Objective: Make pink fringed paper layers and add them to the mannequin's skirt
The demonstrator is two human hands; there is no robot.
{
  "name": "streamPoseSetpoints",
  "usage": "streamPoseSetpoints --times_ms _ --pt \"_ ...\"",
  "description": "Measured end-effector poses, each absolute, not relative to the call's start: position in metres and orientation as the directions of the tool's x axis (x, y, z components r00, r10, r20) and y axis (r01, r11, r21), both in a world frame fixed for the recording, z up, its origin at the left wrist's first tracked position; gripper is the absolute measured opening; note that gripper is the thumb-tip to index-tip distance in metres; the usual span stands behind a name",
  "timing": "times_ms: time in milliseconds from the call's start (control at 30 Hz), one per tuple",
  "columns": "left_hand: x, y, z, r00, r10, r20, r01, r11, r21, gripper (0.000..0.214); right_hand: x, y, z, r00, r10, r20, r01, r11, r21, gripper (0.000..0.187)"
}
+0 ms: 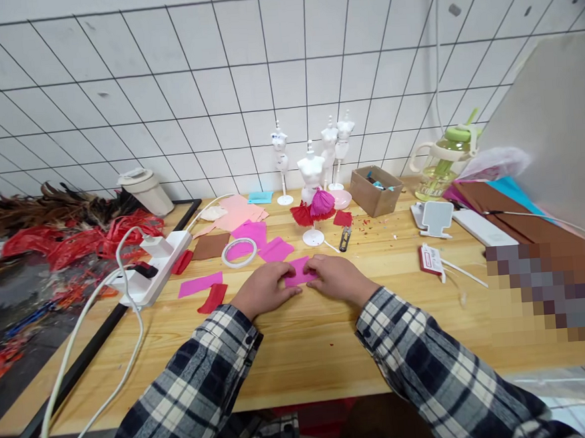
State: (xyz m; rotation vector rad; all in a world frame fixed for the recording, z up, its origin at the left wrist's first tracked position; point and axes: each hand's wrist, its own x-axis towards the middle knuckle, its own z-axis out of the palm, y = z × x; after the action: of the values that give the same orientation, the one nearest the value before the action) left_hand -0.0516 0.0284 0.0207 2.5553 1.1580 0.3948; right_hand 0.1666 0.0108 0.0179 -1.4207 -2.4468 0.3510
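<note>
Between my two hands lies a small magenta strip of crepe-like paper [297, 272], just above the wooden table or on it. My left hand [266, 289] pinches its left end, and my right hand [341, 277] pinches its right end. Straight ahead stands a white mini mannequin [312, 171] wearing a ruffled skirt, part red, part magenta [322, 203]. Left of my hands are a roll of tape [239, 253], more magenta pieces [276, 249], a magenta strip [200, 285] and a red piece [212, 298]. A small pair of thread snips [344, 239] rests beside the mannequin's base.
Other mannequins [281, 160] stand by the tiled wall, near a cardboard box [377, 192]. A power strip [156, 268] with white cables lies left. On the right are a phone stand [433, 219], a drink bottle [446, 161] and a red-and-white small box [429, 260].
</note>
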Motion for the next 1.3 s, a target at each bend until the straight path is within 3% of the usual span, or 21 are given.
streamPoseSetpoints --times_ms 67,133,233,300,367,433,500,600,667,733,800,933,1033,1133,1200,1300 --pt "-0.052 0.029 0.02 0.659 0.739 0.14 0.656 -0.655 0.375 0.034 0.164 0.011 0.019 -0.471 0.875 0.11 0.813 0.479 -0.331 0.017" --pt "-0.051 0.029 0.019 0.676 0.718 0.168 0.629 -0.68 0.376 0.021 0.162 0.01 0.02 -0.464 0.878 0.116 0.816 0.475 -0.329 0.018" --pt "-0.05 0.029 0.019 0.603 0.76 0.242 0.575 -0.625 0.528 0.02 0.161 0.009 0.023 -0.431 0.878 0.209 0.753 0.478 -0.453 0.014" --pt "-0.05 0.028 0.019 0.5 0.839 0.217 0.476 -0.475 0.74 0.02 0.163 0.01 0.023 -0.365 0.889 0.276 0.622 0.454 -0.638 0.013" --pt "-0.051 0.029 0.019 0.427 0.898 0.106 0.325 -0.262 0.909 0.024 0.164 0.012 0.021 -0.282 0.916 0.284 0.407 0.382 -0.83 0.025" --pt "-0.053 0.031 0.017 0.4 0.917 -0.009 0.212 -0.083 0.974 0.031 0.165 0.015 0.017 -0.248 0.944 0.217 0.209 0.271 -0.94 0.042" --pt "-0.056 0.034 0.015 0.388 0.918 -0.082 0.176 0.013 0.984 0.037 0.164 0.018 0.012 -0.268 0.957 0.115 0.143 0.157 -0.977 0.056" --pt "-0.058 0.036 0.015 0.37 0.924 -0.093 0.254 -0.005 0.967 0.038 0.161 0.022 0.005 -0.229 0.973 0.006 0.214 0.056 -0.975 0.062" --pt "-0.057 0.035 0.017 0.3 0.952 0.056 0.396 -0.178 0.901 0.037 0.159 0.022 0.002 -0.167 0.986 -0.006 0.315 0.048 -0.948 0.06" --pt "-0.054 0.03 0.021 0.289 0.916 0.277 0.559 -0.396 0.728 0.037 0.159 0.023 -0.001 -0.121 0.993 -0.011 0.422 0.041 -0.906 0.058" --pt "-0.049 0.025 0.025 0.428 0.828 0.362 0.625 -0.56 0.543 0.037 0.159 0.023 -0.003 -0.094 0.995 -0.018 0.49 0.03 -0.871 0.055" --pt "-0.039 0.018 0.022 0.657 0.722 0.218 0.633 -0.685 0.36 0.028 0.158 0.021 -0.004 -0.07 0.997 -0.039 0.57 0.008 -0.822 0.048" --pt "-0.036 0.019 0.016 0.671 0.72 0.177 0.656 -0.688 0.312 0.017 0.16 0.018 0.004 -0.069 0.997 0.039 0.678 0.075 -0.731 0.041" --pt "-0.038 0.021 0.014 0.666 0.725 0.174 0.676 -0.686 0.27 0.02 0.164 0.014 0.014 -0.188 0.965 0.181 0.731 0.26 -0.631 0.036" --pt "-0.041 0.022 0.014 0.656 0.733 0.178 0.685 -0.678 0.267 0.02 0.165 0.013 0.018 -0.307 0.935 0.175 0.729 0.349 -0.588 0.03" --pt "-0.044 0.024 0.014 0.652 0.736 0.182 0.678 -0.674 0.293 0.017 0.166 0.013 0.014 -0.359 0.929 0.091 0.75 0.345 -0.564 0.023"
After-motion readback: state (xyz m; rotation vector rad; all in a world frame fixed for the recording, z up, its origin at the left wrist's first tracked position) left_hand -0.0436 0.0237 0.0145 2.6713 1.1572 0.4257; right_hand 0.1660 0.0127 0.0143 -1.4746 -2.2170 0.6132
